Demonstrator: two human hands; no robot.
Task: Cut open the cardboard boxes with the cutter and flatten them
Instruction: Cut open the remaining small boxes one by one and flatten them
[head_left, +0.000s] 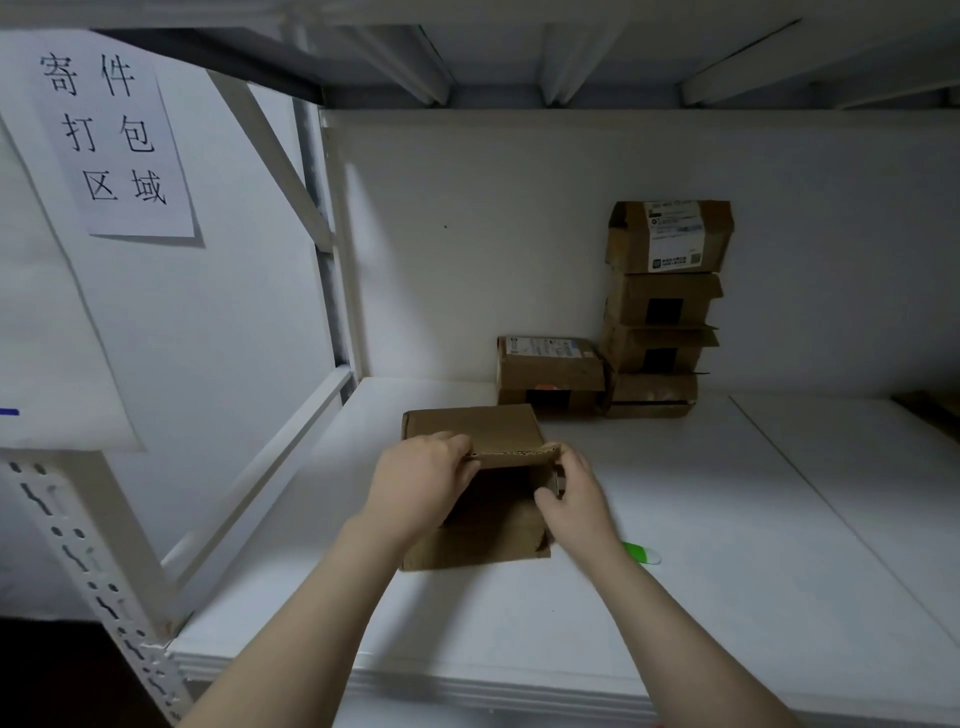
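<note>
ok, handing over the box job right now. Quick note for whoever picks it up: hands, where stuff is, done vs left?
Hands: the left hand grips the raised flap of the open box; the right hand grips its right side.
The cutter lies on the shelf, just right of the right forearm, not held.
Done: this box is opened but not flat yet.
Left: flatten it, then do the single box and the stack of four at the back wall, all still box-shaped.
</note>
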